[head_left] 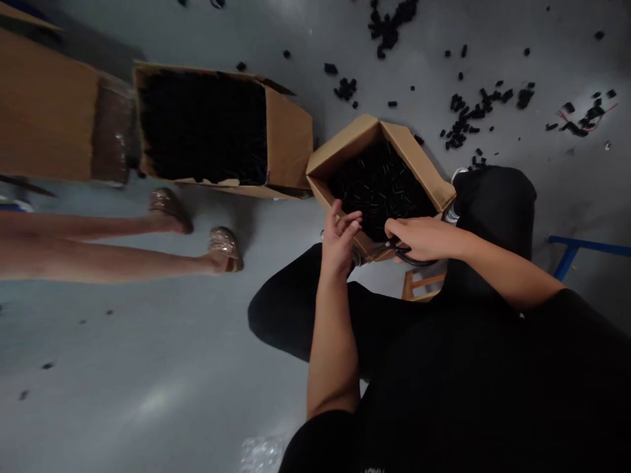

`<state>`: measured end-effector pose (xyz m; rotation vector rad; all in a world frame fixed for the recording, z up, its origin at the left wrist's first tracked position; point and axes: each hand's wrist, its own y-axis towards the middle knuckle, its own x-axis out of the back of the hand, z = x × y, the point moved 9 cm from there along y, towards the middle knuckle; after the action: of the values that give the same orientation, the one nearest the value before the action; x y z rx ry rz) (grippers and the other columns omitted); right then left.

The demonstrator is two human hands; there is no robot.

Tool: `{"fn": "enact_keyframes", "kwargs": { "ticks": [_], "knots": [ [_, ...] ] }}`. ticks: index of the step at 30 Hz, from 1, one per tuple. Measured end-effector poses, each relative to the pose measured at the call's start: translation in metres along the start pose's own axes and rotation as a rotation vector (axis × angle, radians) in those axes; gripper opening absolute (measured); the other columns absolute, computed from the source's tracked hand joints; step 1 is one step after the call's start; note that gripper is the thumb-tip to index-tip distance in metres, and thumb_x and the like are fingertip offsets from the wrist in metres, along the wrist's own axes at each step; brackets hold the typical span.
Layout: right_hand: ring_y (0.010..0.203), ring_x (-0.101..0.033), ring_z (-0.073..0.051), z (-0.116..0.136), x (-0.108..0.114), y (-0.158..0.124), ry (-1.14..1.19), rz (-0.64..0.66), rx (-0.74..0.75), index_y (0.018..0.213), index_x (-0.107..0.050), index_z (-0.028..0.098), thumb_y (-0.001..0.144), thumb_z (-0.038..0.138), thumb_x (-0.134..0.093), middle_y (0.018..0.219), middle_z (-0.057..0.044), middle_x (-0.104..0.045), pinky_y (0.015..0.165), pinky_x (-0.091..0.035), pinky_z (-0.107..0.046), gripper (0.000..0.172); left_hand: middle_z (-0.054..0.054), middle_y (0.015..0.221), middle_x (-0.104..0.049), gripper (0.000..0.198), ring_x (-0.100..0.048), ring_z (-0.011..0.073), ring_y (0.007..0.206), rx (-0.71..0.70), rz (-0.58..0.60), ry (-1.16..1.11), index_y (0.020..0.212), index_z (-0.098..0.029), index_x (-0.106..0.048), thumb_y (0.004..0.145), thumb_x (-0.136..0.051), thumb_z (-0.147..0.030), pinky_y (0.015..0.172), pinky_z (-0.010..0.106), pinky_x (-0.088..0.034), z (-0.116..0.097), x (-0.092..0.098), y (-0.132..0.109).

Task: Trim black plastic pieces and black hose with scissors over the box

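An open cardboard box (414, 154) stands between my knees, holding many short black tube-like pieces (377, 180). My left hand (339, 242) is over the box's near left edge, its fingers apart and nothing visible in them. On the near right side, my right hand (424, 238) is closed around a pair of scissors (414, 259) with black looped handles. The scissors' blades point left toward my left hand and are partly hard to make out against the dark pieces.
Left of my box stands a larger carton (288, 135) full of black material, with another carton (46, 105) beyond. Black scraps (463, 121) lie scattered across the floor. Another person's legs (123, 263) reach in from the left. A blue metal frame (566, 259) is at right.
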<state>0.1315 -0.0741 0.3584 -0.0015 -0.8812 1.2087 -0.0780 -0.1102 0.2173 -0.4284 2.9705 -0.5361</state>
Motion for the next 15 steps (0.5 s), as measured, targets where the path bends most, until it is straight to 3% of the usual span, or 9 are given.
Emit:
{"fn": "enact_keyframes", "kwargs": {
  "ticks": [2, 5, 9, 12, 15],
  "knots": [
    [0.114, -0.077, -0.029, 0.007, -0.002, -0.005, -0.063, 0.047, 0.076, 0.138, -0.060, 0.015, 0.106, 0.016, -0.067, 0.133, -0.018, -0.080, 0.085, -0.049, -0.037, 0.033, 0.013, 0.132, -0.079, 0.065, -0.076, 0.0279, 0.130, 0.050, 0.094, 0.239, 0.149, -0.027, -0.063, 0.095, -0.080, -0.057, 0.120, 0.046, -0.059, 0.013, -0.007, 0.001],
    [0.109, -0.075, -0.027, 0.014, 0.003, -0.015, -0.107, 0.065, 0.141, 0.139, -0.061, 0.012, 0.107, 0.007, -0.055, 0.128, -0.018, -0.079, 0.087, -0.052, -0.038, 0.033, 0.018, 0.137, -0.079, 0.053, -0.075, 0.0321, 0.132, 0.130, 0.291, 0.560, 0.138, -0.020, -0.068, 0.102, -0.064, -0.059, 0.122, 0.053, -0.058, 0.030, -0.023, 0.002],
    [0.102, -0.073, -0.023, 0.021, 0.018, -0.029, -0.044, 0.086, 0.201, 0.133, -0.065, 0.013, 0.108, 0.006, -0.057, 0.124, -0.014, -0.078, 0.085, -0.053, -0.035, 0.028, 0.014, 0.119, -0.084, 0.044, -0.080, 0.0341, 0.112, 0.309, 0.596, 0.750, 0.122, -0.021, -0.076, 0.091, -0.073, -0.052, 0.106, 0.052, -0.063, 0.059, -0.041, 0.015],
    [0.096, -0.075, -0.023, 0.015, 0.028, -0.035, -0.029, 0.143, 0.163, 0.131, -0.068, 0.015, 0.111, 0.009, -0.058, 0.122, -0.014, -0.078, 0.076, -0.052, -0.034, 0.023, 0.008, 0.102, -0.084, 0.033, -0.079, 0.0314, 0.099, 0.405, 0.708, 0.857, 0.111, -0.024, -0.078, 0.085, -0.078, -0.044, 0.099, 0.046, -0.062, 0.084, -0.051, 0.051],
    [0.092, -0.078, -0.026, 0.001, 0.035, -0.037, -0.050, 0.162, 0.080, 0.129, -0.072, 0.013, 0.109, 0.005, -0.057, 0.116, -0.015, -0.079, 0.072, -0.054, -0.036, 0.027, 0.003, 0.083, -0.077, 0.020, -0.073, 0.0277, 0.087, 0.431, 0.670, 0.918, 0.095, -0.024, -0.074, 0.077, -0.080, -0.032, 0.095, 0.041, -0.060, 0.110, -0.064, 0.112]
  ]
}}
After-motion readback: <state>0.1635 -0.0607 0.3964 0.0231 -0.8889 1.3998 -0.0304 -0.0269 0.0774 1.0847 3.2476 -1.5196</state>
